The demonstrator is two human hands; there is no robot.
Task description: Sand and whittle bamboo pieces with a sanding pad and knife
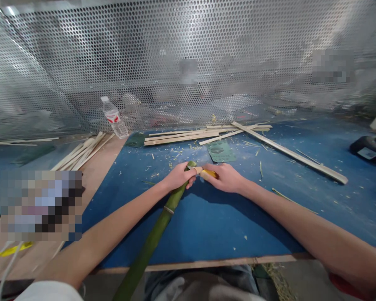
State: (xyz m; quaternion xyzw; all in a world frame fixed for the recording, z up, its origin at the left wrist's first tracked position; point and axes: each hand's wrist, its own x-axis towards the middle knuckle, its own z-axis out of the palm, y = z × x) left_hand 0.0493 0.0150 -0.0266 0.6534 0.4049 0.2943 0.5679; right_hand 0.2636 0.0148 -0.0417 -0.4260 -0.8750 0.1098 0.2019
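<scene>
Left hand (178,176), right hand (224,177), one bamboo pole (153,236)

Perforated metal screen (188,54) stands behind the workbench top (207,234). On the bench: bamboo strips (181,136) along the far side, a long bamboo lath (288,150) right of them, a green card (221,151) just before them. A plastic bottle (114,117) leans beyond the far left corner. A bamboo pole (150,242) crosses the near edge.
</scene>
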